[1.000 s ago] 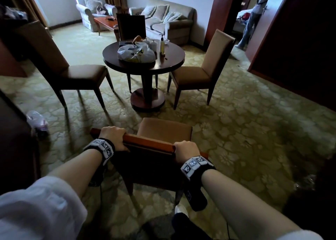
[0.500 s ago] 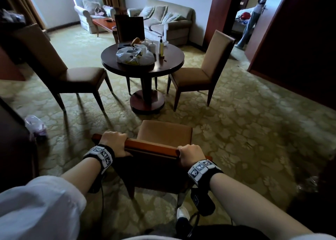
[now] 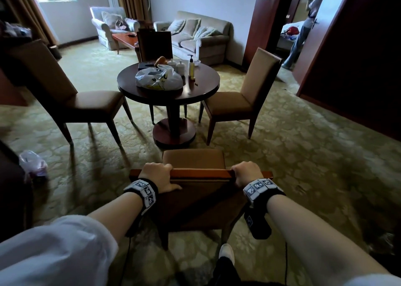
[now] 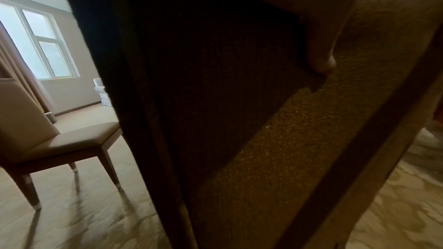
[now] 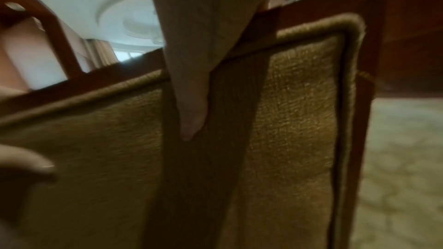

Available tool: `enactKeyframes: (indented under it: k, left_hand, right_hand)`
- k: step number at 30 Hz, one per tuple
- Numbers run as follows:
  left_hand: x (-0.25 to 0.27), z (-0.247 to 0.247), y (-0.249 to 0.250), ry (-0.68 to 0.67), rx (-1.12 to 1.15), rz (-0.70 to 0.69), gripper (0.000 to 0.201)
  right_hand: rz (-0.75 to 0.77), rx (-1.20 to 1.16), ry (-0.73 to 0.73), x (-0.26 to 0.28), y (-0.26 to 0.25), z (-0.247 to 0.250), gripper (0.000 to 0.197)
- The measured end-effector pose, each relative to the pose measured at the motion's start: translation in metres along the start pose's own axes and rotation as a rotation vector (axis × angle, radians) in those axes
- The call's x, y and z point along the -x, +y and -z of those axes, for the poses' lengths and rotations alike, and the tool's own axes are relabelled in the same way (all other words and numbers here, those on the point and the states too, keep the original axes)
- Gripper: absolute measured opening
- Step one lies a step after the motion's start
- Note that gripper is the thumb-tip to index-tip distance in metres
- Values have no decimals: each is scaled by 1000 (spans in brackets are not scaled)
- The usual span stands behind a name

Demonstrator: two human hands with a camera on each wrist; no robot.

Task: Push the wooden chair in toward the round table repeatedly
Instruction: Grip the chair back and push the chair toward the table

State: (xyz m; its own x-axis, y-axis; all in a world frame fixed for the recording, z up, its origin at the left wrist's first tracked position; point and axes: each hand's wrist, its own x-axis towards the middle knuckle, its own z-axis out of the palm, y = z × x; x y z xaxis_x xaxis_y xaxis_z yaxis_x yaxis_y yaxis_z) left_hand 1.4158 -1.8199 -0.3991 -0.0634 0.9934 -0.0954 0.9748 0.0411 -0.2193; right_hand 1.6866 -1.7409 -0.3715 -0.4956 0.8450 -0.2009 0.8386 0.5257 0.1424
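Observation:
The wooden chair (image 3: 195, 160) with a tan padded seat and back stands in front of me, facing the round dark table (image 3: 201, 90). Its seat front lies just short of the table's round base. My left hand (image 3: 157, 176) grips the left part of the chair's wooden top rail, thumb down the back. My right hand (image 3: 244, 174) grips the right part of the same rail. In the left wrist view my thumb (image 4: 318, 44) presses the chair's fabric back (image 4: 275, 149). The right wrist view shows a thumb (image 5: 191, 111) lying on the padded back (image 5: 299, 101).
Two more chairs flank the table, one at left (image 3: 86, 103), one at right (image 3: 240, 103), and a dark one behind it. A plastic bag (image 3: 158, 79) and a pump bottle (image 3: 191, 68) sit on the table. A bag (image 3: 32, 162) lies on the carpet left. A person (image 3: 303, 25) stands in the doorway.
The chair has moved forward toward the table with both hands still gripping its top rail; the table and side chairs appear closer and more centred.

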Motion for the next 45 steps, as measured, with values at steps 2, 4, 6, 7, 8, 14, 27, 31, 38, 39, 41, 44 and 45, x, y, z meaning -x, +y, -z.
enactKeyframes:
  k: [2, 4, 6, 7, 8, 14, 27, 31, 38, 39, 41, 44, 45]
  left_hand:
    - [-19, 6, 17, 9, 19, 0, 76]
    - [-34, 12, 31, 4, 33, -3, 71]
    - [-45, 15, 35, -5, 24, 10, 70]
    - [-47, 15, 34, -3, 18, 24, 71]
    - [-49, 13, 34, 2, 10, 40, 73]
    - [-46, 9, 41, -43, -21, 81, 76]
    - [-37, 25, 74, -90, 69, 401, 74]
    - [-38, 26, 83, -100, 100, 477, 73]
    - [-37, 27, 87, -104, 97, 511, 78]
    - [-37, 26, 87, -100, 96, 510, 80]
    - [-34, 25, 88, -88, 85, 499, 81]
    - [-32, 24, 86, -68, 42, 460, 78]
    - [-31, 23, 86, -56, 22, 442, 78]
  right_hand:
    - [-13, 26, -18, -16, 22, 3, 21]
    - [-16, 47, -28, -29, 41, 3, 21]
    - [0, 51, -26, -40, 51, 5, 23]
    - [14, 42, -15, -43, 54, 5, 26]
    - [30, 24, -7, -45, 58, 3, 29]
    - [130, 4, 18, -48, 73, -15, 36]
    - [231, -41, 65, -50, 103, -37, 45]
    - [229, -45, 30, -50, 111, -35, 42]
    - [250, -36, 57, -49, 111, -37, 23]
    - [251, -38, 62, -49, 111, -37, 23]
    - [249, -40, 60, -48, 110, -37, 24]
    - [248, -41, 57, -46, 111, -37, 25]
    - [250, -39, 67, -45, 111, -37, 26]
